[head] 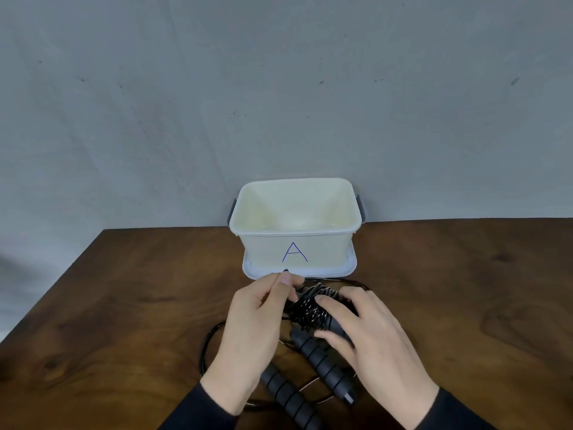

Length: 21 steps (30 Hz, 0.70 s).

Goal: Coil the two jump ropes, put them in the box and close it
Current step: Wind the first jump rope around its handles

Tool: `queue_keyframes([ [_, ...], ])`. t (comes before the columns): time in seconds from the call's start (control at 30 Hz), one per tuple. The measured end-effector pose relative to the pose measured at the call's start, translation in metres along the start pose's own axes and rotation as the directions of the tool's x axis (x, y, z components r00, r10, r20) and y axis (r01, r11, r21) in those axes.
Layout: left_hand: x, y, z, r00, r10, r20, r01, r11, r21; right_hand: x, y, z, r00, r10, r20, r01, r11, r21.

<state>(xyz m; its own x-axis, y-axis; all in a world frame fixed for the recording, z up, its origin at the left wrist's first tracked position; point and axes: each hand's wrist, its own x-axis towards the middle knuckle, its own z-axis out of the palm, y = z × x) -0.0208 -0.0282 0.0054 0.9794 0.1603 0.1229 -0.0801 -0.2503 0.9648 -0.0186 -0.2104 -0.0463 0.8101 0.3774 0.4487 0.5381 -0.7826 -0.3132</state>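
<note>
Head view, and both hands are over a dark bundle of rope just in front of the box. The left hand pinches a strand near the top of the coil, thumb and fingers pressed together; the right hand wraps over a handle under the windings, fingers curled around it. Two more ribbed handles lie on the table below, loose cord looping out to the left. The box sits open on its lid, empty. That thin cord looks springy and slick, likely to unwind if released, so the foam handles are the sure place to hold, with the coil pinned.
</note>
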Motion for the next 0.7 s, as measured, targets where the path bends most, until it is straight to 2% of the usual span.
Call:
queue_keyframes([
  [0.13, 0.001, -0.012, 0.007, 0.999, -0.043, -0.002, 0.043, 0.999, -0.019, 0.001, 0.005, 0.013, 0.998, -0.057, 0.017, 0.058, 0.998, -0.021],
  [0.33, -0.001, -0.043, 0.005, 0.988, -0.126, -0.086, 0.122, 0.991, -0.049, 0.004, 0.003, 0.045, 0.985, -0.138, 0.108, 0.147, 0.986, -0.082],
  [0.47, 0.0, -0.065, 0.001, 0.983, -0.123, -0.135, 0.118, 0.992, -0.039, 0.004, 0.0, 0.061, 0.985, -0.078, 0.155, 0.09, 0.994, -0.067],
  [0.57, 0.0, -0.089, 0.0, 0.992, -0.085, -0.09, 0.085, 0.996, 0.0, 0.0, -0.002, 0.069, 0.988, -0.018, 0.152, 0.027, 0.998, -0.057],
  [0.7, -0.001, -0.104, 0.003, 0.999, 0.039, -0.031, -0.038, 0.999, 0.028, -0.005, -0.007, 0.069, 0.988, 0.093, 0.126, -0.096, 0.995, 0.018],
])
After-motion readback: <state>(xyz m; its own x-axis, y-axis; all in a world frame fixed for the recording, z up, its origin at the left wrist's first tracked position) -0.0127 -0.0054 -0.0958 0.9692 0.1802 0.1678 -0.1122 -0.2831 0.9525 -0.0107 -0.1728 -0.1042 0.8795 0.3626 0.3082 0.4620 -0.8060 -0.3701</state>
